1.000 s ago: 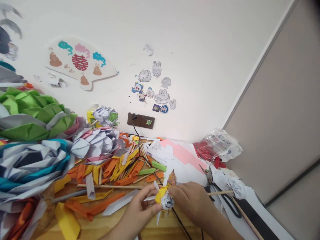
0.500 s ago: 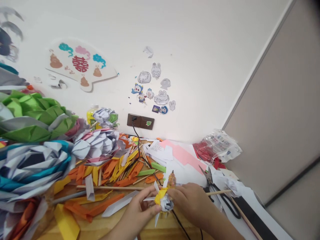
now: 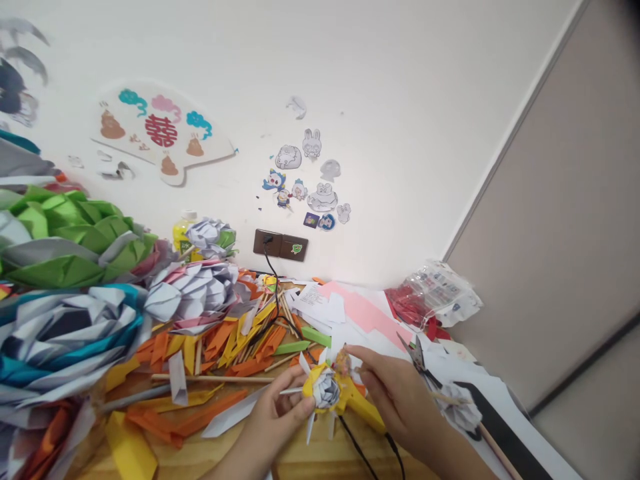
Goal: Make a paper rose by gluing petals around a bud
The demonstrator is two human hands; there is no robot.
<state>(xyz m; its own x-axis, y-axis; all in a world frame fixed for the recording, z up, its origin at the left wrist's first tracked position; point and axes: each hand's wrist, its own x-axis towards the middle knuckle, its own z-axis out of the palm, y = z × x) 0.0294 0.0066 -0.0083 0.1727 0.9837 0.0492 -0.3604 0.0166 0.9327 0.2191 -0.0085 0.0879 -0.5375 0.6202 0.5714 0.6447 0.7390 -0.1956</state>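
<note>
My left hand [image 3: 285,403] is closed on a small folded-paper flower [image 3: 326,392], with white petals in the middle, yellow ones around them and white strips sticking out. To its right, a yellow glue gun [image 3: 367,412] with a crusted nozzle lies partly under my right hand [image 3: 395,397]. That hand's index finger stretches over the nozzle while its other fingers are bent. From behind it sticks out a thin wooden stick [image 3: 443,398], with crumpled white paper [image 3: 461,408] at its end. It seems held in the right hand, though the grip itself is hidden.
Large paper flowers, one green [image 3: 65,233] and one blue and white [image 3: 65,333], fill the left side. Orange and yellow folded strips [image 3: 220,340] cover the middle of the desk. Scissors [image 3: 420,360] lie at right, near a plastic bag [image 3: 445,287]. A black cord [image 3: 275,273] runs from the wall socket.
My right hand has drawn away from the flower, toward the right, uncovering the glue gun's body. The stick and crumpled paper have shifted with it. The flower has turned to face me more.
</note>
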